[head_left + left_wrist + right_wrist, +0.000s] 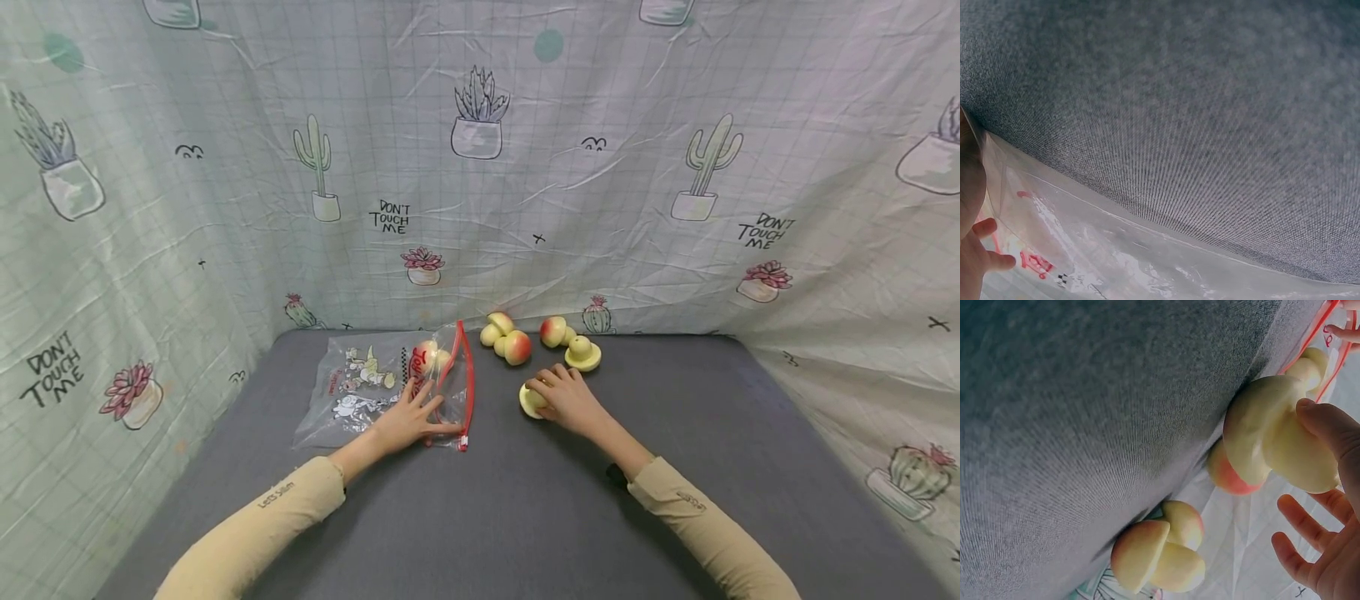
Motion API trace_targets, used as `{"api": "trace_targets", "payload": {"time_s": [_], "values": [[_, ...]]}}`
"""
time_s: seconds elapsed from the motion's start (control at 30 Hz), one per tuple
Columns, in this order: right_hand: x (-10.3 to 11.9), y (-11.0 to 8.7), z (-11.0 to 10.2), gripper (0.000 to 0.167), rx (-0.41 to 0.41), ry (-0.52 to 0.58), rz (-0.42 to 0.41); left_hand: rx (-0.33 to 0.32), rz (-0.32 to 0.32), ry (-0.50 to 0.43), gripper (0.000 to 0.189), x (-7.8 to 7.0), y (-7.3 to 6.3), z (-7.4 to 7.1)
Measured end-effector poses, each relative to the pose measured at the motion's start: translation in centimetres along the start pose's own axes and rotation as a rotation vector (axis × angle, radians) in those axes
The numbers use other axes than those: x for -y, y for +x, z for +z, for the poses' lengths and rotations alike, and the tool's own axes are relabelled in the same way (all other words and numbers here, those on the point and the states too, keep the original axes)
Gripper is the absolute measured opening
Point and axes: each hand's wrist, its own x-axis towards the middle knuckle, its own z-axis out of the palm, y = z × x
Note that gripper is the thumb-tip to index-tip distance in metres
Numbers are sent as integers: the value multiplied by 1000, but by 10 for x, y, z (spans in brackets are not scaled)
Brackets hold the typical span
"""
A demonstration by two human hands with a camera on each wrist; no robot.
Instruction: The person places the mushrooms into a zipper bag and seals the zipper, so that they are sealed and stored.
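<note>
My left hand (pixel 405 421) lies on a clear plastic zip bag (pixel 337 408), fingers spread and thumb by its red-edged mouth. Inside the bag, near that mouth, sits a mushroom-shaped piece (pixel 429 357) with a pale yellow and red surface. To the right, my right hand (pixel 573 402) holds another mushroom-shaped piece (pixel 529 402) low over the table, its cap towards the bag. In the right wrist view the thumb presses the pale stem of this held mushroom-shaped piece (pixel 1297 450), while two fingers stand apart from it.
Behind the hands lie several more mushroom-shaped pieces: a pair of them (pixel 517 348) near the bag, one on its side (pixel 553 332), and one cap down (pixel 583 357). A dark grey table (pixel 480 517) runs back to a printed cloth (pixel 525 200), which also hangs along both sides.
</note>
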Motion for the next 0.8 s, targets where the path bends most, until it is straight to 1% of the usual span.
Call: {"api": "trace_targets", "payload": {"time_s": [0.2,0.3,0.47,0.57,0.8], "values": [[-3,-2,-4,43,-24,6,26,-13,-4,-17,58,0,-1,1],[-5,-5,-5,44,-8,6,36,-17,-3,-27,58,0,-1,1],[-7,-9,-7,45,31,-11,49,-1,-1,-29,58,-1,-1,0],[-8,-10,-7,45,32,-34,45,6,-1,-24,58,-1,-1,0],[-11,-15,-3,45,31,-78,51,-1,-2,-8,58,0,-1,-2]]}}
